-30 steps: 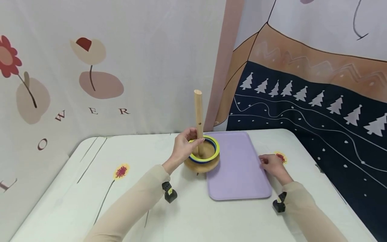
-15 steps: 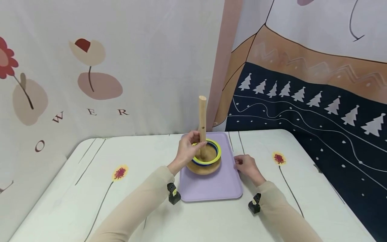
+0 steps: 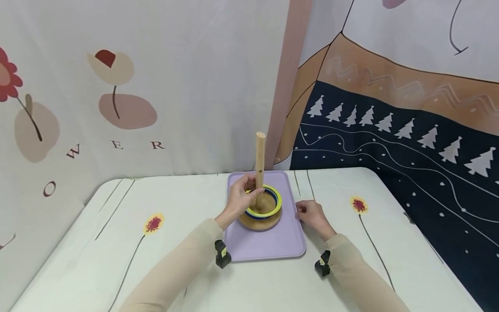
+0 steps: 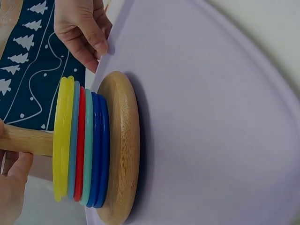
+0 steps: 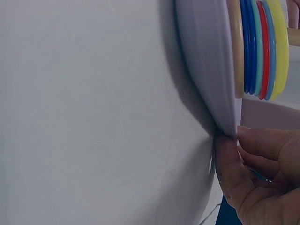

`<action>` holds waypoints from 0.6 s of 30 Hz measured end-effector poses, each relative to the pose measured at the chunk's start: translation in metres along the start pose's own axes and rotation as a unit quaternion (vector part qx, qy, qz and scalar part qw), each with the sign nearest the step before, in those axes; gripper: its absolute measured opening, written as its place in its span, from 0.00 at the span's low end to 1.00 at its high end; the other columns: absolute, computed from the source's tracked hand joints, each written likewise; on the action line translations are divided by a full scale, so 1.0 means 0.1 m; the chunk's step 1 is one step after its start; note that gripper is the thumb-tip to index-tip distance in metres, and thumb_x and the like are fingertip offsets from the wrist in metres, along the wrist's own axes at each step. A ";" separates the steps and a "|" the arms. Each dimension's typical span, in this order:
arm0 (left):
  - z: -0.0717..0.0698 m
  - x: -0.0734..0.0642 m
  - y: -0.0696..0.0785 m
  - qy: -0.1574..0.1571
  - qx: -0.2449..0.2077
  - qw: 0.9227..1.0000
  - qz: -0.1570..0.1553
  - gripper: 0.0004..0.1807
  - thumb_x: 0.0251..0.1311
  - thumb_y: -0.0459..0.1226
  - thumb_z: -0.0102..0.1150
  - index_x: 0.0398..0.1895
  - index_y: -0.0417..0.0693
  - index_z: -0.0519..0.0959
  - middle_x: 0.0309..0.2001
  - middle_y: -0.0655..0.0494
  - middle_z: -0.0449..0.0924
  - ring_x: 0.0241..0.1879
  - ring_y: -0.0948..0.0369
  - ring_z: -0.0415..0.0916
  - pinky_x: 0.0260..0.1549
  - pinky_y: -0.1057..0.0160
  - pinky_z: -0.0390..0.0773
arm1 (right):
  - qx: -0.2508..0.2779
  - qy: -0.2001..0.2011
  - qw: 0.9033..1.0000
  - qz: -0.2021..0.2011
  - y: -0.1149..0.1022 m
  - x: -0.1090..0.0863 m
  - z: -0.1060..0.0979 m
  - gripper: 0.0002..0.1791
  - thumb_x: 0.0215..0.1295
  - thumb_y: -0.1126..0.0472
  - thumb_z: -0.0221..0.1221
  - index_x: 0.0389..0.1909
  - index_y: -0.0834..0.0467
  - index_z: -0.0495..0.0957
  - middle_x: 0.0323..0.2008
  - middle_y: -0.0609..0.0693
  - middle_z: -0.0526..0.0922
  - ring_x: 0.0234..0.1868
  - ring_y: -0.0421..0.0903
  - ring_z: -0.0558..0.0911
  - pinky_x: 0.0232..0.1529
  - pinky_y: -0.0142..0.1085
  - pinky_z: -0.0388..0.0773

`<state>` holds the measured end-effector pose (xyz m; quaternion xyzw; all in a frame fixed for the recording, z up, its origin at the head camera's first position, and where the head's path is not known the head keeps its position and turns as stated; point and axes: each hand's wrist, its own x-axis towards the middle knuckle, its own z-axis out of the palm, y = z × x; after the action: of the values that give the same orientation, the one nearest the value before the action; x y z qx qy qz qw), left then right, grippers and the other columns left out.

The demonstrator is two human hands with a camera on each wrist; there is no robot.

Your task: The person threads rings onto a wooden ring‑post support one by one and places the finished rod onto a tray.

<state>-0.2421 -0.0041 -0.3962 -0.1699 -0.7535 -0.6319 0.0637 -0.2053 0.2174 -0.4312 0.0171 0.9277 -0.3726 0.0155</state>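
Note:
My left hand (image 3: 238, 200) pinches the upright wooden post (image 3: 260, 158) of a ring stacker between thumb and fingers, just above the rings. Its round wooden base (image 4: 125, 150) is right at the surface of the lilac tray (image 3: 269, 249), over the tray's middle. Threaded on the post are two yellow rings (image 4: 60, 140), a grey-blue one, a red ring (image 4: 80, 145), a teal ring (image 4: 87, 145) and blue rings (image 4: 101, 150) lowest. At the tray's right edge, my right hand (image 3: 313, 217) pinches the rim between thumb and fingers, as the right wrist view shows.
The white table cover (image 3: 187, 208) carries printed flowers. Behind stands a pale curtain (image 3: 202, 86) with flower prints, and at the right a dark cloth (image 3: 351, 147) printed with trees. Each wrist wears a small black camera (image 3: 222, 255).
My right hand has drawn the tray leftward, so it now lies under the stacker instead of beside it. The stacker has come down a little in my left hand.

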 end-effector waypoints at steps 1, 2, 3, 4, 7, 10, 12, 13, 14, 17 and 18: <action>0.00 0.00 0.00 0.000 -0.001 1.000 -0.002 0.13 0.52 0.26 0.64 0.41 0.34 0.76 0.38 0.38 0.82 0.40 0.48 0.79 0.45 0.50 0.77 | 0.000 -0.001 1.000 0.001 0.00 0.00 0.00 0.14 0.54 0.75 0.59 0.43 0.72 0.79 0.27 0.53 0.79 0.28 0.43 0.74 0.27 0.30 0.75; -0.01 -0.01 0.03 -0.001 0.000 1.000 -0.003 0.13 0.52 0.25 0.64 0.41 0.33 0.76 0.38 0.37 0.81 0.40 0.47 0.79 0.45 0.49 0.77 | 0.000 -0.001 1.000 0.002 0.00 0.00 0.00 0.15 0.54 0.75 0.59 0.44 0.72 0.79 0.27 0.53 0.79 0.28 0.43 0.74 0.27 0.30 0.75; -0.01 -0.03 0.08 -0.002 0.001 1.000 -0.004 0.13 0.52 0.25 0.63 0.41 0.32 0.76 0.38 0.36 0.81 0.41 0.46 0.79 0.45 0.49 0.77 | -0.001 -0.001 1.000 0.003 0.00 0.00 0.00 0.15 0.54 0.74 0.59 0.44 0.72 0.79 0.27 0.54 0.79 0.28 0.42 0.75 0.27 0.30 0.76; -0.02 -0.05 0.12 -0.004 0.001 1.000 -0.005 0.13 0.52 0.24 0.63 0.41 0.31 0.75 0.38 0.35 0.81 0.41 0.45 0.79 0.45 0.48 0.77 | -0.003 -0.001 1.000 0.003 0.00 0.01 0.00 0.15 0.54 0.74 0.59 0.45 0.72 0.79 0.27 0.54 0.79 0.28 0.43 0.75 0.27 0.30 0.76; -0.03 -0.08 0.17 -0.005 0.008 1.000 -0.002 0.12 0.53 0.24 0.62 0.41 0.30 0.75 0.38 0.35 0.81 0.40 0.45 0.79 0.44 0.49 0.77 | -0.009 0.000 1.000 0.000 0.00 0.01 0.00 0.15 0.54 0.74 0.59 0.45 0.72 0.79 0.28 0.53 0.79 0.29 0.43 0.75 0.28 0.31 0.76; -0.03 -0.11 0.21 -0.002 0.001 1.000 -0.005 0.12 0.53 0.24 0.63 0.41 0.31 0.75 0.38 0.36 0.81 0.40 0.46 0.79 0.44 0.49 0.77 | -0.011 -0.001 1.000 -0.001 0.01 0.01 0.00 0.16 0.54 0.74 0.60 0.45 0.72 0.78 0.28 0.53 0.80 0.29 0.43 0.75 0.29 0.31 0.76; -0.03 -0.11 0.20 -0.002 -0.002 1.000 -0.008 0.12 0.53 0.25 0.63 0.42 0.31 0.75 0.38 0.37 0.81 0.41 0.47 0.79 0.44 0.49 0.78 | -0.013 -0.001 1.000 -0.006 0.02 0.02 -0.01 0.16 0.54 0.74 0.60 0.45 0.72 0.78 0.28 0.54 0.80 0.29 0.43 0.75 0.28 0.31 0.75; -0.03 -0.12 0.24 -0.006 -0.005 1.000 -0.011 0.13 0.53 0.24 0.62 0.42 0.30 0.75 0.39 0.35 0.80 0.41 0.45 0.78 0.45 0.47 0.77 | -0.015 0.000 1.000 -0.008 0.02 0.02 -0.01 0.16 0.55 0.73 0.59 0.46 0.72 0.78 0.29 0.54 0.80 0.29 0.43 0.75 0.28 0.31 0.75; -0.04 -0.13 0.27 -0.011 -0.010 1.000 -0.015 0.14 0.53 0.24 0.62 0.43 0.30 0.75 0.40 0.34 0.80 0.43 0.44 0.78 0.47 0.46 0.77 | -0.018 0.002 1.000 -0.012 0.03 0.02 -0.02 0.16 0.56 0.73 0.59 0.47 0.72 0.78 0.29 0.55 0.80 0.29 0.43 0.75 0.28 0.31 0.75; -0.08 -0.08 0.14 -0.031 -0.015 0.999 -0.009 0.18 0.53 0.27 0.64 0.48 0.31 0.75 0.45 0.36 0.79 0.48 0.45 0.77 0.51 0.48 0.76 | -0.028 0.007 0.999 -0.029 0.04 0.02 -0.09 0.18 0.59 0.71 0.57 0.50 0.73 0.75 0.33 0.59 0.82 0.32 0.48 0.79 0.30 0.34 0.78; -0.11 -0.07 0.10 -0.034 -0.010 0.999 -0.009 0.20 0.53 0.28 0.65 0.50 0.32 0.74 0.47 0.37 0.79 0.50 0.45 0.76 0.53 0.49 0.76 | -0.032 0.010 0.999 -0.035 0.04 0.02 -0.12 0.19 0.60 0.70 0.56 0.52 0.74 0.73 0.36 0.62 0.82 0.35 0.51 0.80 0.33 0.36 0.79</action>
<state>-0.2336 -0.0151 -0.3874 -0.1850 -0.7501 -0.6342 0.0308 -0.2074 0.2284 -0.4255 -0.0126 0.9394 -0.3424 -0.0063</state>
